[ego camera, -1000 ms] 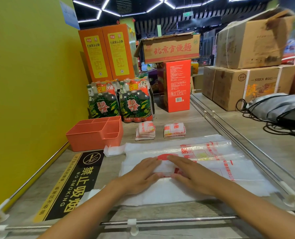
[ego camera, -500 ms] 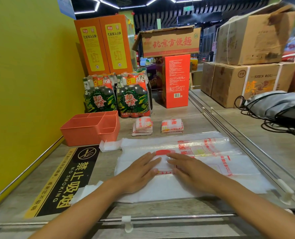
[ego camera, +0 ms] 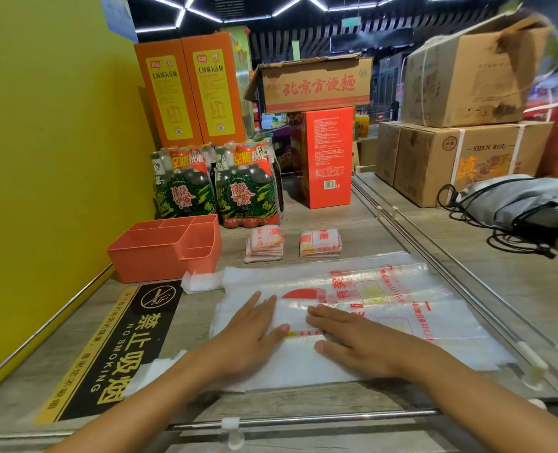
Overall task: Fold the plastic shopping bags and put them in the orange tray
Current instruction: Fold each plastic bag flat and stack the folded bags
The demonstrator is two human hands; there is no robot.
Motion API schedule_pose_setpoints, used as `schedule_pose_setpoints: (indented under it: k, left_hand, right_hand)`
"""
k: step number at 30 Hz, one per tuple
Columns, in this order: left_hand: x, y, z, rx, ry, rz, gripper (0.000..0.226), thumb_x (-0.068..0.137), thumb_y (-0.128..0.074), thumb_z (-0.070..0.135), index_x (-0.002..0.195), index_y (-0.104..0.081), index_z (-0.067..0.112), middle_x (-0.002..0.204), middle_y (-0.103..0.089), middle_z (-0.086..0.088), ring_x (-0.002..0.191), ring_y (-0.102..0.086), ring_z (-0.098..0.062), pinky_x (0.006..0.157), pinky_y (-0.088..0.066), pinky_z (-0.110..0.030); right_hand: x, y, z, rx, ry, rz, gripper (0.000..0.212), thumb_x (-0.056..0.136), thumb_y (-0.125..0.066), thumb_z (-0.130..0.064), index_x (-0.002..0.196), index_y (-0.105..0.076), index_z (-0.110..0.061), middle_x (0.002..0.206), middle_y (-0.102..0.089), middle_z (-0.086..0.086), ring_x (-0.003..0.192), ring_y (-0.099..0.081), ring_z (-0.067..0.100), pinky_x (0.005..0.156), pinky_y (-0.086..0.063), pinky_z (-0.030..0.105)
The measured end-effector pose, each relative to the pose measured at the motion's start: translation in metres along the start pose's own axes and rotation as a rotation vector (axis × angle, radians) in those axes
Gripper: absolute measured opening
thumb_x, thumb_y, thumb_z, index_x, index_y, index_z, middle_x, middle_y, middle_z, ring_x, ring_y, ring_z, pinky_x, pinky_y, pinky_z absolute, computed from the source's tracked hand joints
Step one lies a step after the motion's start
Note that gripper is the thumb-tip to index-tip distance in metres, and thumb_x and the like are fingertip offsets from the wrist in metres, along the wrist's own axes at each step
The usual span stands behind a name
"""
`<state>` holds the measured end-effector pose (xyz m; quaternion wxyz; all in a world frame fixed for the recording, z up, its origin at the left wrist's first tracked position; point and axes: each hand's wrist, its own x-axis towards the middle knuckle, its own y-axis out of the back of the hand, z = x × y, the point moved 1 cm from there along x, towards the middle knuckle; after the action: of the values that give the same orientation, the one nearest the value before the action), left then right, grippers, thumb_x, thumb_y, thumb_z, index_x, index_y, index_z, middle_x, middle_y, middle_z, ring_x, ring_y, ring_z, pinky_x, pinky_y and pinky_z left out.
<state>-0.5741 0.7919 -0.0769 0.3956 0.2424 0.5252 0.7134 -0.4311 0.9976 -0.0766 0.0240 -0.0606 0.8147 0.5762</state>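
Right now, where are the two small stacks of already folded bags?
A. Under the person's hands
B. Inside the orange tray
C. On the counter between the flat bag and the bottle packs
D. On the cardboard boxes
C: both folded stacks sit on the counter, beyond the flat plastic bag and before the bottle packs, right of the orange tray.

Two folded bag stacks (ego camera: 263,243), perhaps two flat bags (ego camera: 385,308), one orange tray (ego camera: 160,256)
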Motion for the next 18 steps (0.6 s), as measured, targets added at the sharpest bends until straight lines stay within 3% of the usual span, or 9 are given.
schedule_pose_setpoints:
  k: [2,4,6,9,12,15,18]
  left_hand:
    - [-0.004,0.004,0.01,-0.219,-0.005,0.025,0.071,0.103,-0.043,0.049,0.16,-0.01,0.024,0.162,-0.011,0.016,0.147,-0.006,0.0,0.12,-0.008,-0.023]
    - [-0.005,0.006,0.02,-0.605,0.025,0.081,0.062,0.1,-0.059,0.032,0.153,-0.027,0.031,0.156,-0.034,0.01,0.135,-0.037,0.004,0.111,-0.031,-0.016]
    - [-0.004,0.008,0.027,-0.963,0.108,0.2,0.058,0.096,-0.066,0.016,0.144,-0.037,0.032,0.144,-0.051,0.008,0.11,-0.059,0.01,0.085,-0.048,-0.009]
    - [-0.001,0.01,0.036,-1.288,0.241,0.322,0.058,0.092,-0.069,0.008,0.143,-0.045,0.019,0.134,-0.062,0.002,0.106,-0.066,-0.004,0.07,-0.052,-0.013]
    - [-0.001,0.012,0.053,-1.523,0.34,0.261,0.035,0.092,-0.068,0.005,0.126,-0.061,0.007,0.108,-0.075,-0.008,0.088,-0.075,-0.015,0.061,-0.056,-0.021]
    - [-0.001,0.01,0.066,-1.538,0.321,0.16,0.026,0.094,-0.061,-0.001,0.118,-0.068,0.006,0.104,-0.077,-0.012,0.089,-0.075,-0.021,0.065,-0.058,-0.025]
    - [0.006,0.008,0.063,-1.575,0.405,0.276,0.033,0.093,-0.057,-0.009,0.12,-0.068,0.007,0.106,-0.075,-0.014,0.093,-0.073,-0.022,0.062,-0.057,-0.021]
  right_hand:
    - [0.0,0.0,0.002,0.019,-0.01,-0.003,0.062,0.104,-0.03,-0.059,0.16,-0.017,-0.036,0.166,-0.001,-0.022,0.153,-0.006,0.003,0.125,-0.011,0.029]
    - [0.0,0.0,0.002,0.029,-0.01,-0.001,0.062,0.104,-0.031,-0.06,0.16,-0.017,-0.037,0.166,-0.001,-0.024,0.153,-0.008,0.003,0.125,-0.013,0.031]
    - [-0.001,0.002,0.0,0.029,-0.009,0.004,0.063,0.104,-0.031,-0.059,0.16,-0.016,-0.036,0.166,0.0,-0.023,0.153,-0.006,0.003,0.125,-0.011,0.029]
    - [-0.003,0.003,-0.001,0.032,-0.016,0.008,0.066,0.104,-0.033,-0.058,0.161,-0.008,-0.036,0.166,0.005,-0.022,0.153,-0.001,0.002,0.124,-0.006,0.028]
    - [-0.003,0.004,0.0,0.043,-0.015,0.013,0.067,0.104,-0.033,-0.057,0.16,-0.003,-0.037,0.165,0.008,-0.022,0.152,0.006,0.0,0.125,-0.003,0.03]
    - [-0.002,0.003,0.002,0.028,-0.003,0.008,0.068,0.105,-0.032,-0.056,0.16,0.001,-0.035,0.164,0.013,-0.022,0.149,0.017,-0.003,0.126,0.0,0.033]
    - [-0.002,0.004,0.003,0.053,-0.01,0.015,0.068,0.105,-0.033,-0.054,0.16,0.004,-0.038,0.162,0.016,-0.025,0.148,0.018,-0.003,0.127,0.0,0.033]
